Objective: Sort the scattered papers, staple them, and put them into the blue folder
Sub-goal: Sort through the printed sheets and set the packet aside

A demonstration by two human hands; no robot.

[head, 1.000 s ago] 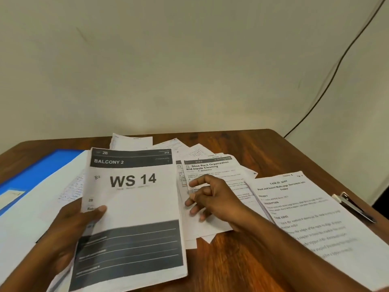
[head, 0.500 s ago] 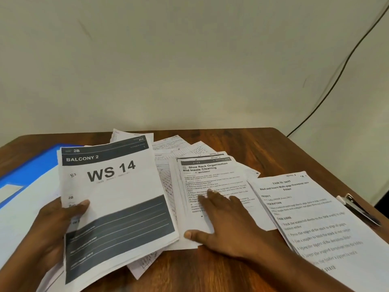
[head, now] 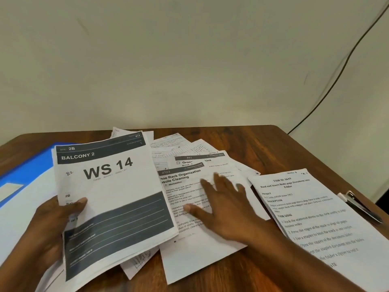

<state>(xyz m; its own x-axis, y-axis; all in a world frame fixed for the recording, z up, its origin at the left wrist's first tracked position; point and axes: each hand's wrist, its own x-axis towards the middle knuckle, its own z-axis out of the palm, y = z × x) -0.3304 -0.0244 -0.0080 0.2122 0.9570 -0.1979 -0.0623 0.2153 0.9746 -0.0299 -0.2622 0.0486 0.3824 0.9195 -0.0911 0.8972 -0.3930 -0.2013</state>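
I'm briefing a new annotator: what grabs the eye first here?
The bold WS 14 sheet, gripped by the left hand at front left. Beside it, the right hand lies flat on the scattered papers mid-table; a blue folder peeks out far left.

Head cam, looks fwd/down over table, close (wall beyond), single view.

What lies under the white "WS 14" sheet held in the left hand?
Under the white "WS 14" sheet more white sheets show, fanned at its lower edge, beside the blue folder. Their print is covered. The left hand grips the stack.
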